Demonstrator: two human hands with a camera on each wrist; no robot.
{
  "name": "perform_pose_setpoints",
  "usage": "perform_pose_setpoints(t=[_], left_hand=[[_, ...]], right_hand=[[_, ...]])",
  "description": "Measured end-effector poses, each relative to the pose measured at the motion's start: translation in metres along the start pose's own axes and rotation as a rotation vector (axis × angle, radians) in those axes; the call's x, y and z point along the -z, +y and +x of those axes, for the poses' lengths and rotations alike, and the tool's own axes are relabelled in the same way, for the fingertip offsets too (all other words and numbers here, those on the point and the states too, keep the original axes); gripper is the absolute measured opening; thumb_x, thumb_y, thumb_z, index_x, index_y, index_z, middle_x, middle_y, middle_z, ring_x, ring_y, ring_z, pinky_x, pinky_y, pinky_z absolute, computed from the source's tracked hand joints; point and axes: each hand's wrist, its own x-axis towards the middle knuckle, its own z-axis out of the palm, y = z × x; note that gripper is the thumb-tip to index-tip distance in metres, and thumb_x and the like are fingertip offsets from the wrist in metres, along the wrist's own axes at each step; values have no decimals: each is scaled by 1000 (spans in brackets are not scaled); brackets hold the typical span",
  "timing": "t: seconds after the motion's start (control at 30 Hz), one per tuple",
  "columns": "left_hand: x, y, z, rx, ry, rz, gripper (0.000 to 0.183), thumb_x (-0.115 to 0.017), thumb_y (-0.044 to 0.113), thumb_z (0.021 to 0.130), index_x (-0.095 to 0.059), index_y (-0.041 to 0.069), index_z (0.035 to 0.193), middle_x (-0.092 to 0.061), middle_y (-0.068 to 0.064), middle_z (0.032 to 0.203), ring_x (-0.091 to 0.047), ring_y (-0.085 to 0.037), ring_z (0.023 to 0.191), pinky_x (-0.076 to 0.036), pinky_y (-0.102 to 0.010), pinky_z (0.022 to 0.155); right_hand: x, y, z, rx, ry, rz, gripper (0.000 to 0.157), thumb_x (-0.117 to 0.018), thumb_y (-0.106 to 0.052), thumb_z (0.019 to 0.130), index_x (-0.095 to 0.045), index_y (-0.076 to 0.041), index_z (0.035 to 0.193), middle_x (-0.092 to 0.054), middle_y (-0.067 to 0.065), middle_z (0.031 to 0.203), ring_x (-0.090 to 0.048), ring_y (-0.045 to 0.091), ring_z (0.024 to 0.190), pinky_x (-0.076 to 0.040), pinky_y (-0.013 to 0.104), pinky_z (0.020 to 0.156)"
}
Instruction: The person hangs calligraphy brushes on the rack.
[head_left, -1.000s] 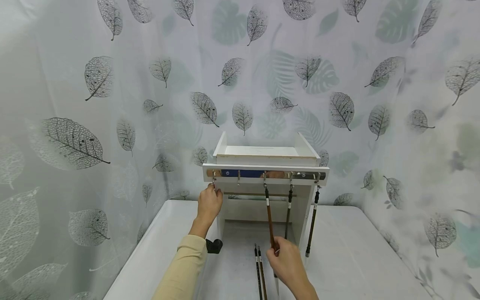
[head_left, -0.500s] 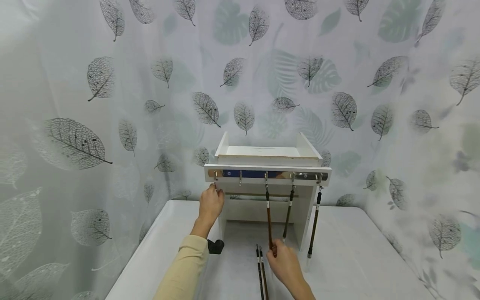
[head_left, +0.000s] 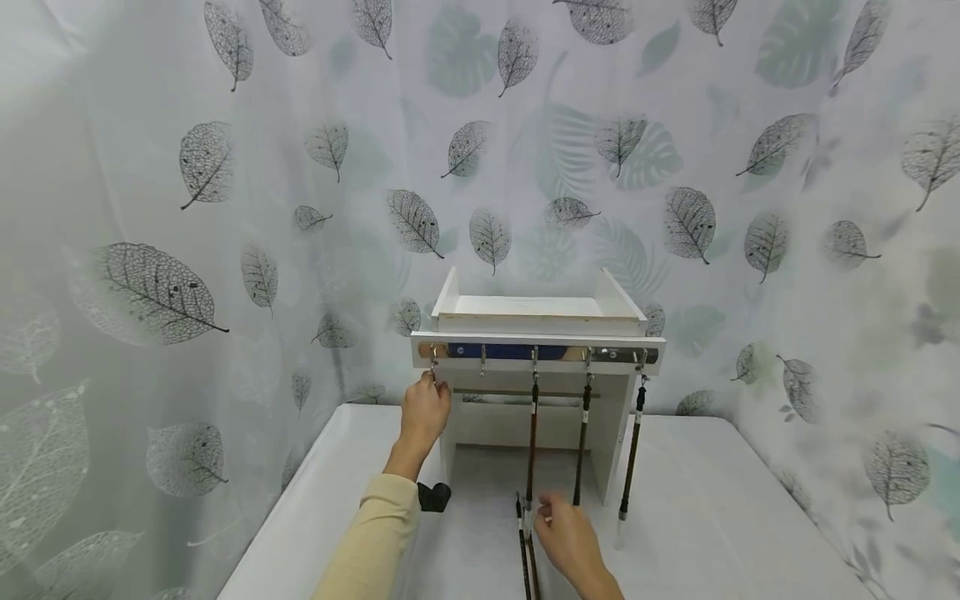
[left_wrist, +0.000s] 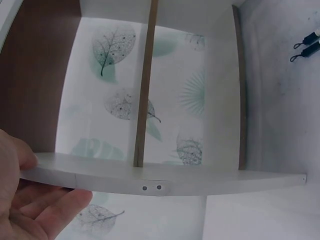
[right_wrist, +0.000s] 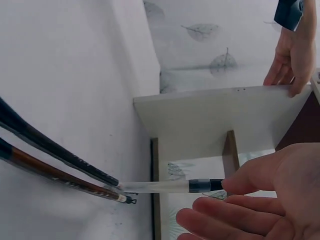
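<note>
In the head view my left hand (head_left: 424, 410) grips the upright side panel of a white shelf unit (head_left: 615, 425) at its upper left. The left wrist view shows that panel (left_wrist: 200, 182) between thumb and fingers. My right hand (head_left: 568, 537) is beside the tip of a hanging calligraphy brush (head_left: 532, 450), fingers loosely bent and not round it. In the right wrist view this brush's pale bristles (right_wrist: 160, 187) show, and its dark handle passes behind my thumb. Two more brushes, a dark one (head_left: 582, 450) and another (head_left: 633, 454), hang to its right.
A hook rail (head_left: 510, 352) runs across the unit's front; its second hook from the left bears no brush. Two brushes (head_left: 524, 550) lie on the white table (head_left: 697, 500). A black object (head_left: 433, 497) is by the unit's left foot. Leaf-printed curtains surround the table.
My right hand has let go of the middle hanging brush, which now hangs nearly straight down instead of slanting right. My left hand has stayed on the panel.
</note>
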Motion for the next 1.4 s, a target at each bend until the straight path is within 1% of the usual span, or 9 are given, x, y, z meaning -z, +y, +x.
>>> perform_pose_setpoints(t=[0.1, 0.3, 0.5, 0.6, 0.7, 0.83, 1.1, 1.2, 1.4], left_hand=[[0, 1, 0, -1, 2, 3, 19, -59, 9, 94, -64, -9, 94, -70, -23, 79, -70, -36, 69, -56, -46, 59], [2, 3, -1, 14, -2, 2, 19, -60, 9, 94, -63, -10, 94, -69, -24, 79, -70, -37, 69, -55, -46, 59], [1, 2, 0, 13, -5, 0, 19, -59, 10, 95, -63, -9, 93, -69, -23, 79, -70, -35, 68, -55, -45, 58], [1, 3, 0, 11, -2, -2, 18, -59, 9, 94, -63, -9, 92, -69, -23, 77, -69, -34, 66, -55, -44, 56], [2, 3, -1, 11, -4, 4, 18, -60, 9, 94, -64, -8, 92, -69, -22, 77, -69, -33, 66, -55, -44, 56], [1, 3, -1, 9, -4, 9, 19, -60, 9, 94, -64, -9, 93, -69, -22, 77, -69, -34, 66, -55, -44, 57], [1, 3, -2, 14, -1, 3, 18, -60, 8, 94, -64, -10, 94, -69, -23, 77, -69, -34, 66, -55, -45, 57], [2, 4, -2, 16, -2, 6, 18, -60, 9, 94, -64, -9, 93, -69, -23, 77, -68, -34, 66, -55, -45, 57], [2, 4, 0, 17, -4, 4, 19, -60, 9, 94, -64, -10, 94, -71, -25, 82, -71, -39, 74, -57, -48, 62]], right_hand=[[-2, 5, -4, -1, -32, -28, 21, -65, -4, 84, -69, 3, 103, -74, 7, 84, -67, 14, 67, -50, 25, 55], [-13, 19, -12, -57, -185, 13, 18, -66, -4, 80, -66, 7, 95, -63, 3, 72, -54, 12, 62, -44, 28, 52], [-27, 28, -20, -100, -314, 30, 13, -64, 3, 74, -63, 9, 84, -63, 13, 72, -59, 22, 64, -52, 40, 58], [-34, 30, -25, -134, -377, 31, 5, -64, 5, 72, -62, 8, 77, -61, 13, 66, -59, 22, 60, -53, 41, 56], [-39, 30, -28, -150, -408, 23, 3, -65, 8, 71, -61, 7, 72, -58, 12, 62, -55, 20, 56, -51, 38, 53], [-42, 29, -29, -175, -421, 22, 4, -64, 9, 71, -61, 7, 71, -57, 12, 62, -52, 19, 55, -49, 36, 53], [-44, 28, -28, -270, -413, 21, 11, -69, 3, 73, -58, 4, 72, -55, 11, 64, -51, 20, 58, -48, 36, 55], [-43, 28, -30, -259, -386, 14, 13, -69, 0, 72, -57, 2, 72, -54, 10, 65, -51, 20, 59, -47, 37, 55], [-27, 15, -24, -166, -338, 37, 9, -66, -2, 71, -59, 1, 76, -56, 7, 67, -52, 19, 60, -46, 37, 53]])
